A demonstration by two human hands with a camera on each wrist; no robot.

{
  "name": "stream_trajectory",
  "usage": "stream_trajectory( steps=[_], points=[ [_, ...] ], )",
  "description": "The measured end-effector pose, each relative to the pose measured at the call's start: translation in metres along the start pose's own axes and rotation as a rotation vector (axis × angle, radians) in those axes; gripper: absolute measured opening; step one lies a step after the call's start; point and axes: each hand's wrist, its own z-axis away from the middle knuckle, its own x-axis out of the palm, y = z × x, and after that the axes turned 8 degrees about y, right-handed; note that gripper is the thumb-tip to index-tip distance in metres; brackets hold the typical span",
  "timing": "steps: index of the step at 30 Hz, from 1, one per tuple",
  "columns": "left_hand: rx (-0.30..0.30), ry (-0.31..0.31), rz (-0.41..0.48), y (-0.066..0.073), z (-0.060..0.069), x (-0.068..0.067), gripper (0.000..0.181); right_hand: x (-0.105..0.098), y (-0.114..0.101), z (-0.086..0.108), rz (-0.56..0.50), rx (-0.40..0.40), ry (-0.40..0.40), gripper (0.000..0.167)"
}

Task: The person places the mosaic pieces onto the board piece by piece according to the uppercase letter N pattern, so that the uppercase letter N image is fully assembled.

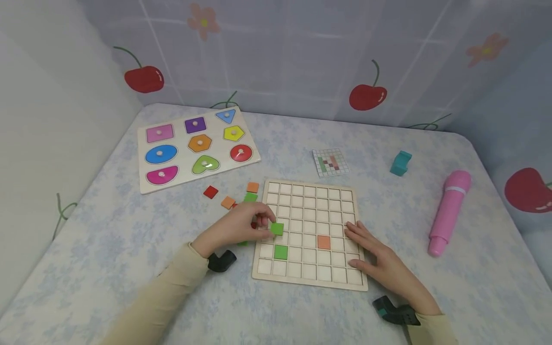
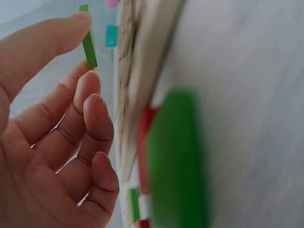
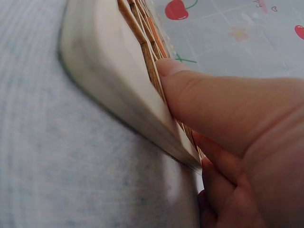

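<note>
In the head view, my left hand [image 1: 241, 223] pinches a green square tile [image 1: 277, 229] between thumb and index finger over the left part of a wooden grid board [image 1: 310, 283]. The left wrist view shows this tile edge-on at the fingertips, the other fingers loosely bent. One green tile [image 1: 281, 252] and one orange tile [image 1: 324, 242] lie in cells of the board. On the board's right edge rests my right hand [image 1: 381, 254], fingers extended; its thumb [image 3: 185, 88] touches the top of the rim in the right wrist view.
Several loose tiles, among them a red tile [image 1: 211, 192] and an orange tile [image 1: 228, 202], lie left of the board, partly hidden. Behind are a knobbed shape puzzle [image 1: 254, 158] and a pattern card [image 1: 330, 162]. A teal block [image 1: 401, 163] and a pink stick-shaped toy [image 1: 450, 211] lie right.
</note>
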Motion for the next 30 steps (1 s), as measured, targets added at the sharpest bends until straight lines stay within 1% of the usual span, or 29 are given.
stream_trajectory(
  steps=[2,4,7,10,16,19,22,27,30],
  points=[
    [0.012,-0.018,-0.021,0.000,-0.002,0.006,0.022,0.001,0.001,-0.001,-0.003,-0.009,0.002,0.066],
    [0.016,-0.020,-0.040,0.000,-0.002,0.011,0.022,0.001,0.002,-0.002,-0.004,-0.014,0.002,0.066],
    [0.019,-0.014,-0.058,0.001,-0.003,0.014,0.019,0.001,0.002,-0.002,-0.006,-0.005,-0.001,0.066],
    [0.010,-0.018,-0.074,0.002,-0.003,0.017,0.017,0.000,0.001,0.000,-0.007,0.007,-0.005,0.066],
    [0.017,-0.026,-0.083,0.003,-0.003,0.018,0.025,0.000,-0.001,0.001,-0.015,0.005,-0.003,0.066],
    [0.018,-0.034,-0.079,0.003,-0.002,0.017,0.024,0.001,-0.001,0.002,-0.019,0.006,-0.001,0.066],
    [0.023,-0.022,-0.080,0.003,-0.002,0.017,0.021,0.001,0.000,0.002,-0.007,0.004,0.001,0.067],
    [0.043,0.002,-0.105,0.003,-0.002,0.020,0.022,0.001,0.001,0.002,0.005,0.010,-0.003,0.067],
    [0.046,0.002,-0.084,0.001,0.000,0.020,0.022,0.001,0.001,0.001,0.004,0.012,-0.006,0.067]
  ],
)
